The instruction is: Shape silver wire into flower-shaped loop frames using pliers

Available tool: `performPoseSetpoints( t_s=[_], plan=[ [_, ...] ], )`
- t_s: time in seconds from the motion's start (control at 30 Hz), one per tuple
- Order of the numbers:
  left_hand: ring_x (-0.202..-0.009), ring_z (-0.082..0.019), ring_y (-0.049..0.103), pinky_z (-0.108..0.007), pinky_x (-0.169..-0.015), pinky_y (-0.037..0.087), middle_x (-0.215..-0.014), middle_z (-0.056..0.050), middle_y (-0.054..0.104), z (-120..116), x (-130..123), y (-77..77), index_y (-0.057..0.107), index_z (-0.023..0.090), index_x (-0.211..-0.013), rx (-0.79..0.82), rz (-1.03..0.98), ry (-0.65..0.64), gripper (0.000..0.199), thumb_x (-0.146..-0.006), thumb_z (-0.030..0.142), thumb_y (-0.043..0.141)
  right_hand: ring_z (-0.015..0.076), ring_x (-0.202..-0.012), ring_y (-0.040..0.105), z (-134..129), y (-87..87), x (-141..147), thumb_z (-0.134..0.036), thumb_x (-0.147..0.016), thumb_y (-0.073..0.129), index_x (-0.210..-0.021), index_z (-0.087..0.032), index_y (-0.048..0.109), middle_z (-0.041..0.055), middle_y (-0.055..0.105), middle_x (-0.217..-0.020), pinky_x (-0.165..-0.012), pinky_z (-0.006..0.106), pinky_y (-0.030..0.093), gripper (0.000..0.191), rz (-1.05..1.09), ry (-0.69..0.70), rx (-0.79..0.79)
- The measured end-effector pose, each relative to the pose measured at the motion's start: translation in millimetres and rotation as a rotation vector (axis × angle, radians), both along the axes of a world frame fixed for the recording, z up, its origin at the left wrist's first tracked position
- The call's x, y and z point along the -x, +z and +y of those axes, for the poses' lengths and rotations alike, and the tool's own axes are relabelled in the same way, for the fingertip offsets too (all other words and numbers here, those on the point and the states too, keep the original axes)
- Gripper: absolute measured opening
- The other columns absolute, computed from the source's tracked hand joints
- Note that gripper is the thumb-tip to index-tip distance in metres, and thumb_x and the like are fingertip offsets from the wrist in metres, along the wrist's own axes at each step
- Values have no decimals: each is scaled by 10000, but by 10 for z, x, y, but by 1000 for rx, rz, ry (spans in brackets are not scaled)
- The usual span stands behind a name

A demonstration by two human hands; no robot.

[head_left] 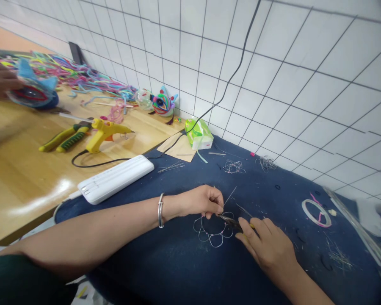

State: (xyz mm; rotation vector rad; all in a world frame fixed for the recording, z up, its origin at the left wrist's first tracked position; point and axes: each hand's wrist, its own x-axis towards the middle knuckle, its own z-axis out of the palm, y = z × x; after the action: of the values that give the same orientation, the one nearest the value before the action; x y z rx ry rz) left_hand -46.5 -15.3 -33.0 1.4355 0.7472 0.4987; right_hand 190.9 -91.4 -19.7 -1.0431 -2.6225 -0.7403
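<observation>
A thin wire flower frame [211, 234] with looped petals lies over the dark blue cloth. My left hand [208, 201], with a silver bangle at the wrist, pinches the frame's upper edge between thumb and fingers. My right hand [266, 241] is closed around a pair of pliers [231, 221], whose jaws meet the wire right beside my left fingertips. A straight piece of wire [230, 195] sticks up past the left hand. Whether the jaws are clamped on the wire is too small to make out.
Left of my arm lie a white power bank [116, 178], a yellow glue gun [106, 133] and yellow-green pliers [66, 137]. Tissues [199, 133], wire coils [234, 167] and a tape roll [316, 213] sit beyond. Another person's hand [0, 80] holds a blue craft piece [33, 91].
</observation>
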Motion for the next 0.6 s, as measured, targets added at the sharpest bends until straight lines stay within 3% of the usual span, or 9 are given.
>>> performPoseSetpoints(
  t_s=[0.27,0.6],
  plan=[
    [-454,-59,484,-174,-441,356,-555,50,506,8,-9,-34,560,144,-727,-16,-37,27,120,-715,254,609,158,-712,491,-16,-1,10,-307,-824,551,-1076,-187,582,48,588,-812,-688,293,407,281,45,-39,111],
    [-453,-50,485,-171,-432,347,-661,12,588,42,-5,-39,564,136,-751,23,-66,44,121,-722,248,603,175,-728,496,-45,21,23,-313,-799,583,-1105,-175,569,60,590,-833,-697,311,414,336,26,-49,25]
  ],
)
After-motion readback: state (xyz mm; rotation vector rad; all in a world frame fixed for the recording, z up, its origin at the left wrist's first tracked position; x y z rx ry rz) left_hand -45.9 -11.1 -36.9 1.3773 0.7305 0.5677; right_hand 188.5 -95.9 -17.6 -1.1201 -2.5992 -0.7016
